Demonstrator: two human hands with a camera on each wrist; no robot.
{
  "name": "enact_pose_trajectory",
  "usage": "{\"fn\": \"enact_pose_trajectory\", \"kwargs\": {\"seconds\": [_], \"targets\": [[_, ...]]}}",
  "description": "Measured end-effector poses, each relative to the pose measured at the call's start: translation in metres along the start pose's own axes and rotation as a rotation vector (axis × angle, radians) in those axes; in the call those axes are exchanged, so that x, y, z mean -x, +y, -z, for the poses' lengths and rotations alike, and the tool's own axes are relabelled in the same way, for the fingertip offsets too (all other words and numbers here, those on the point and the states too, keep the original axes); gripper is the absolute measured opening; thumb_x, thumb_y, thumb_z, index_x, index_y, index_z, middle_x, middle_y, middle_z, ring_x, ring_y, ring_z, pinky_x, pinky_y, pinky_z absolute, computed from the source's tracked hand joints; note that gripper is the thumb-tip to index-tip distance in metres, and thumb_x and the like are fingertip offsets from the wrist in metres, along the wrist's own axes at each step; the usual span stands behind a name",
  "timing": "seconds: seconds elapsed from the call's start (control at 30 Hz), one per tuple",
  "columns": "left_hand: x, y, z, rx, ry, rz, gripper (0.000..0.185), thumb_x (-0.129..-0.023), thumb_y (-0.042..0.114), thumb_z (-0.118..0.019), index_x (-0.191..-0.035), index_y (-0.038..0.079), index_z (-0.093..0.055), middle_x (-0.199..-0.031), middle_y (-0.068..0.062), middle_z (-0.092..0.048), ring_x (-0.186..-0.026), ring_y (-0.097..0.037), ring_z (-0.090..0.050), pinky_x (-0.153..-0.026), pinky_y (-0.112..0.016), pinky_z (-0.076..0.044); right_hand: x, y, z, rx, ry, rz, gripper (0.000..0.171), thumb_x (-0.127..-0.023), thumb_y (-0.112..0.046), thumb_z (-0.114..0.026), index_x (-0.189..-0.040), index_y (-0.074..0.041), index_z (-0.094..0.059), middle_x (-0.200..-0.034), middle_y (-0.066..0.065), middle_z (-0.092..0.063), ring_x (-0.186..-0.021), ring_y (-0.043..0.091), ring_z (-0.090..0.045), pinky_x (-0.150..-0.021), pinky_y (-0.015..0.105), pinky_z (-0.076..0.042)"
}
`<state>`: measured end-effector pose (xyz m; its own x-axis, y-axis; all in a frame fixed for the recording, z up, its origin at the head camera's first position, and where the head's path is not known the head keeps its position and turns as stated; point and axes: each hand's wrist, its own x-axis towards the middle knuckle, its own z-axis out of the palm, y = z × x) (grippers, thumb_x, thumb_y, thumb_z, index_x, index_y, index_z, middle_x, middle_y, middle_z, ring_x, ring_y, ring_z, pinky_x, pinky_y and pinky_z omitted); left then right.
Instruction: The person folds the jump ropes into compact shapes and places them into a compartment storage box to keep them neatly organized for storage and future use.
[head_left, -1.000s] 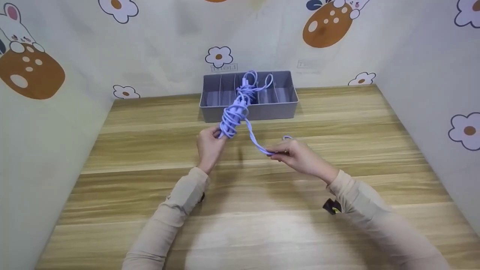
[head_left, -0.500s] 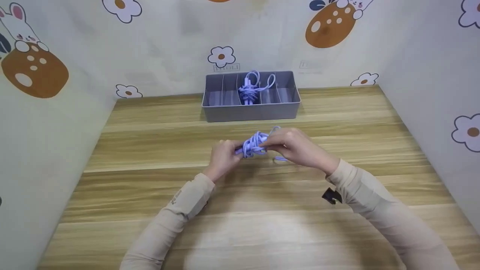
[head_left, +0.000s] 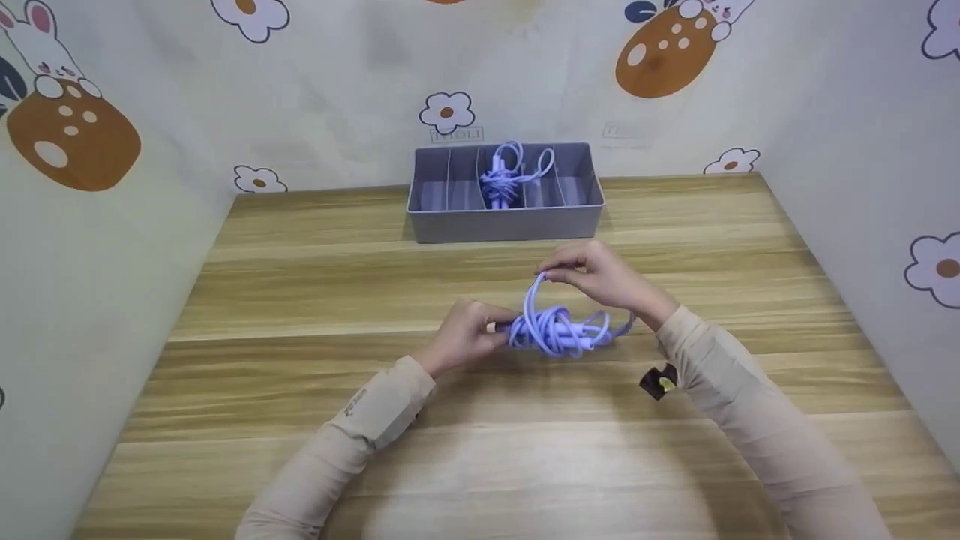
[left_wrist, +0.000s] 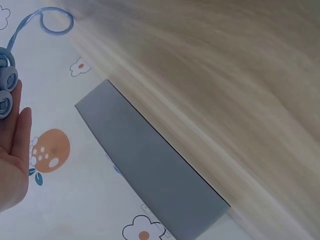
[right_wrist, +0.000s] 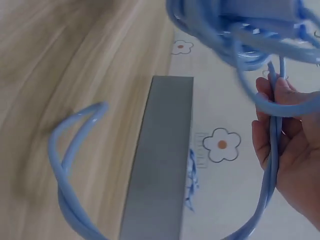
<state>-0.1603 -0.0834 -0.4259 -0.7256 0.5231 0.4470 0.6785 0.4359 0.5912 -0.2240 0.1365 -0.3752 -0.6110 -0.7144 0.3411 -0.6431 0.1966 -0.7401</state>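
A lavender-blue jump rope (head_left: 551,331), its cord wound round paired handles, is held above the table in the head view. My left hand (head_left: 469,336) grips the left end of this bundle. Above it to the right, my right hand (head_left: 600,276) pinches a doubled length of the cord, pulled up in an arc. In the right wrist view the doubled cord (right_wrist: 273,150) runs across the palm, and a loose loop hangs at the left. The round handle ends (left_wrist: 5,104) show beside my left fingers in the left wrist view.
At the back of the table stands a grey divided box (head_left: 506,226). Its middle compartment holds another wound jump rope (head_left: 500,184), with loops rising above the rim. A patterned wall covering (head_left: 360,112) surrounds the wooden table (head_left: 300,300) at the back and sides.
The bundle has come from in front of the box toward me and to the right, turning level. My right hand moved in to the bundle, then up, lifting the cord.
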Motion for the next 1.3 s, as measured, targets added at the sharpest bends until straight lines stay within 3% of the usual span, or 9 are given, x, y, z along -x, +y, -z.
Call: {"fn": "enact_pose_trajectory", "kwargs": {"seconds": [0.2,0.5,0.6,0.73,0.83,0.9,1.03,1.17,1.3], "targets": [[-0.001,-0.002,-0.002,0.116,0.077,0.036,0.021,-0.073,-0.005,-0.064,-0.092,0.0,-0.071,-0.088,-0.01,-0.07,-0.074,-0.016,-0.066,-0.068,-0.022,-0.052,0.006,0.016,-0.013,-0.271,0.088,-0.13,0.018,-0.086,0.008,-0.053,-0.099,0.019,-0.058,-0.091,0.027,-0.064,-0.077,0.005,-0.063,-0.072,0.022,-0.052],[-0.003,-0.009,-0.002,0.218,0.2,0.161,0.022,-0.071,-0.01,-0.065,-0.092,-0.004,-0.069,-0.087,-0.015,-0.068,-0.077,-0.023,-0.067,-0.071,-0.027,-0.053,0.01,0.008,-0.029,-0.373,0.245,-0.22,0.022,-0.086,0.006,-0.047,-0.097,0.023,-0.054,-0.097,0.033,-0.06,-0.079,0.002,-0.061,-0.073,0.02,-0.05],[-0.004,-0.001,0.003,0.222,0.212,0.175,0.022,-0.072,-0.011,-0.065,-0.093,-0.007,-0.067,-0.088,-0.018,-0.067,-0.076,-0.027,-0.067,-0.071,-0.029,-0.054,0.011,0.022,-0.032,-0.34,0.271,-0.208,0.019,-0.085,0.008,-0.049,-0.096,0.021,-0.057,-0.094,0.023,-0.065,-0.079,0.002,-0.061,-0.074,0.019,-0.049],[-0.005,0.013,0.012,0.241,0.256,0.199,0.021,-0.072,-0.012,-0.065,-0.093,-0.012,-0.065,-0.088,-0.023,-0.066,-0.074,-0.03,-0.066,-0.07,-0.031,-0.054,0.014,0.037,-0.038,-0.459,0.295,-0.256,0.021,-0.08,0.014,-0.049,-0.099,0.02,-0.057,-0.085,0.001,-0.069,-0.079,0.004,-0.061,-0.075,0.02,-0.049],[-0.007,0.015,0.014,0.282,0.295,0.241,0.019,-0.073,-0.012,-0.064,-0.092,-0.013,-0.065,-0.088,-0.024,-0.066,-0.074,-0.028,-0.065,-0.07,-0.031,-0.054,0.016,0.039,-0.044,-0.578,0.295,-0.32,0.023,-0.081,0.014,-0.046,-0.098,0.01,-0.061,-0.079,-0.008,-0.066,-0.075,0.006,-0.061,-0.072,0.022,-0.051],[-0.008,0.015,0.012,0.314,0.322,0.267,0.018,-0.074,-0.011,-0.063,-0.092,-0.014,-0.065,-0.088,-0.024,-0.066,-0.075,-0.027,-0.065,-0.07,-0.03,-0.054,0.016,0.039,-0.048,-0.573,0.282,-0.346,0.022,-0.084,0.011,-0.046,-0.09,-0.001,-0.064,-0.074,-0.009,-0.065,-0.069,0.005,-0.061,-0.069,0.021,-0.051],[-0.008,-0.002,0.002,0.363,0.368,0.324,0.019,-0.075,-0.008,-0.066,-0.094,-0.011,-0.065,-0.09,-0.023,-0.066,-0.078,-0.027,-0.066,-0.071,-0.027,-0.054,0.017,0.04,-0.056,-0.608,0.264,-0.368,0.025,-0.086,0.008,-0.046,-0.08,-0.008,-0.064,-0.068,-0.005,-0.064,-0.059,0.006,-0.059,-0.063,0.02,-0.051],[-0.009,-0.017,-0.005,0.382,0.435,0.389,0.02,-0.075,-0.005,-0.068,-0.095,-0.008,-0.067,-0.091,-0.02,-0.067,-0.08,-0.026,-0.066,-0.07,-0.024,-0.053,0.018,0.041,-0.062,-0.684,0.251,-0.356,0.021,-0.089,0.007,-0.045,-0.086,-0.001,-0.064,-0.068,0.0,-0.064,-0.061,0.007,-0.058,-0.06,0.019,-0.05],[-0.01,-0.022,-0.005,0.335,0.492,0.404,0.018,-0.074,-0.005,-0.068,-0.092,-0.007,-0.068,-0.088,-0.02,-0.067,-0.078,-0.025,-0.067,-0.067,-0.023,-0.054,0.019,0.041,-0.064,-0.726,0.235,-0.359,0.018,-0.089,0.009,-0.044,-0.098,0.014,-0.06,-0.071,0.0,-0.064,-0.062,0.007,-0.059,-0.059,0.019,-0.051]]}}
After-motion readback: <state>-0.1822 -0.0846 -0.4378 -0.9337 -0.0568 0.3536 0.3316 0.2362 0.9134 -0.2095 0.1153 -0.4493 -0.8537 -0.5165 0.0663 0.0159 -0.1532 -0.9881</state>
